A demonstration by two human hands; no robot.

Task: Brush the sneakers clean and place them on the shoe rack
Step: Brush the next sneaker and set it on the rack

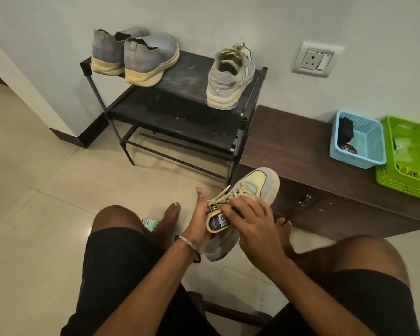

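Sneaker [246, 190] held off the floor between the person's knees, toe pointing away toward the low cabinet [308, 151]. Left hand [199, 224] grips its heel side, thumb up. Right hand [250, 219] curls its fingers over a brush [217, 220], pressed on the laces. Matching sneaker [229, 78] and grey pair [136, 54] sit on the shoe rack [180, 112], well beyond the fingertips.
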